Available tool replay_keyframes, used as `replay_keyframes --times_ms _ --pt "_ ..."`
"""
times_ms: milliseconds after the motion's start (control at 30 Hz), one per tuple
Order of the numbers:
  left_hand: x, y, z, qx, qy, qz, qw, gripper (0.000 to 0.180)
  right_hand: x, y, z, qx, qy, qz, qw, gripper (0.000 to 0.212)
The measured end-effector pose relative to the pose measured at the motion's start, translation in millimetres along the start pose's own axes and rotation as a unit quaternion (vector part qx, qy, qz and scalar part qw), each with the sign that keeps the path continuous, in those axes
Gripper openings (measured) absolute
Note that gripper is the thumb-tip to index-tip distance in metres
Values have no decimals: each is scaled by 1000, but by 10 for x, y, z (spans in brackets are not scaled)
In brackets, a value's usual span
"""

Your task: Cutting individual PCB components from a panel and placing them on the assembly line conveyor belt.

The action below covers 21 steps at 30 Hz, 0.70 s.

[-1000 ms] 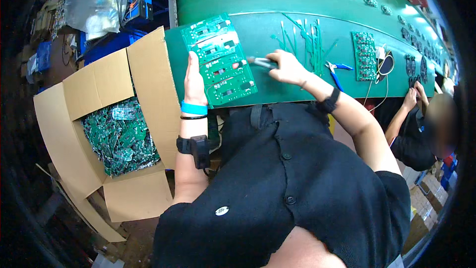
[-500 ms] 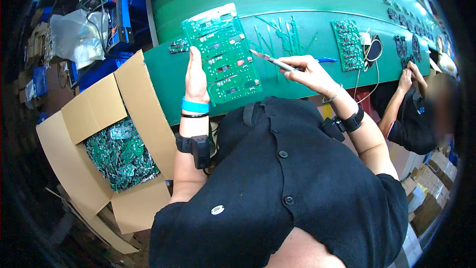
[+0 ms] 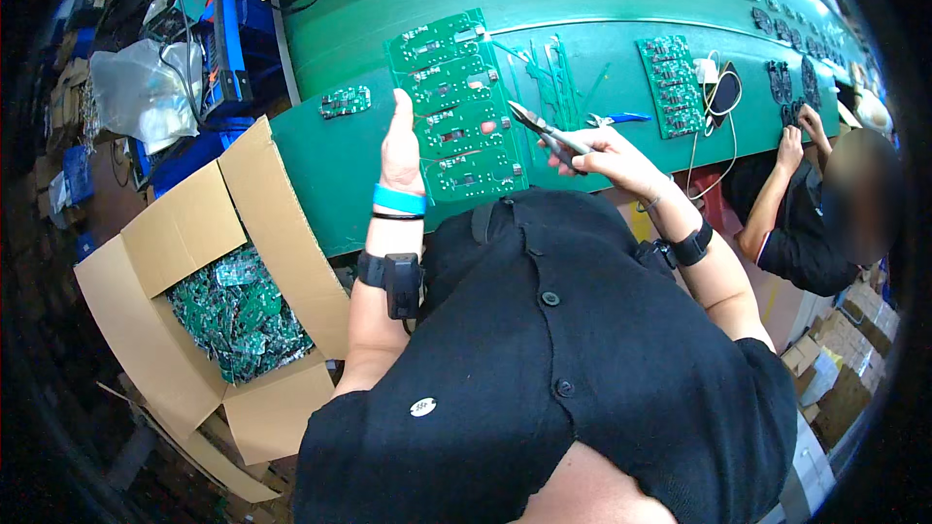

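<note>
The green circuit panel [image 3: 451, 97] shifts away from the small green board [image 3: 347, 102] it bordered half a second ago, now held to that board's right. My left hand [image 3: 400, 157] grips the panel's left edge; my right hand [image 3: 614, 159], farther right of the board, is wrapped around cutters [image 3: 535, 125].

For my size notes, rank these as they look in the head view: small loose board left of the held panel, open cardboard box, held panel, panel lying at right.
Largest to smallest:
1. Open cardboard box
2. Held panel
3. Panel lying at right
4. Small loose board
</note>
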<state>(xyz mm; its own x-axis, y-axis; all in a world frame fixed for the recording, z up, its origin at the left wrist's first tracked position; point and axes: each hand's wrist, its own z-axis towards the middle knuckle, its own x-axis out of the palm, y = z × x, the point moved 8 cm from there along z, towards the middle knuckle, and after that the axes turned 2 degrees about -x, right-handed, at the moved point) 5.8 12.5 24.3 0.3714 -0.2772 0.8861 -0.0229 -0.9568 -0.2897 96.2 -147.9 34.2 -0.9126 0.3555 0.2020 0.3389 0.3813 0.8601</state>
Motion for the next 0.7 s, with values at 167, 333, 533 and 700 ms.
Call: replay_keyframes --times_ms 167,333,533,700 --pt "67 -211 -47 59 -14 64 996 65 -88 -54 -82 -9 -13 -107 994 41" --pt "26 -274 -45 97 -51 97 989 65 -29 41 -78 -17 9 -170 985 36" --pt "33 109 85 -6 139 -144 980 68 158 16 -90 -1 143 19 989 37" --pt "69 -85 -86 12 31 6 999 64 -282 -67 -75 -19 25 -207 978 41"
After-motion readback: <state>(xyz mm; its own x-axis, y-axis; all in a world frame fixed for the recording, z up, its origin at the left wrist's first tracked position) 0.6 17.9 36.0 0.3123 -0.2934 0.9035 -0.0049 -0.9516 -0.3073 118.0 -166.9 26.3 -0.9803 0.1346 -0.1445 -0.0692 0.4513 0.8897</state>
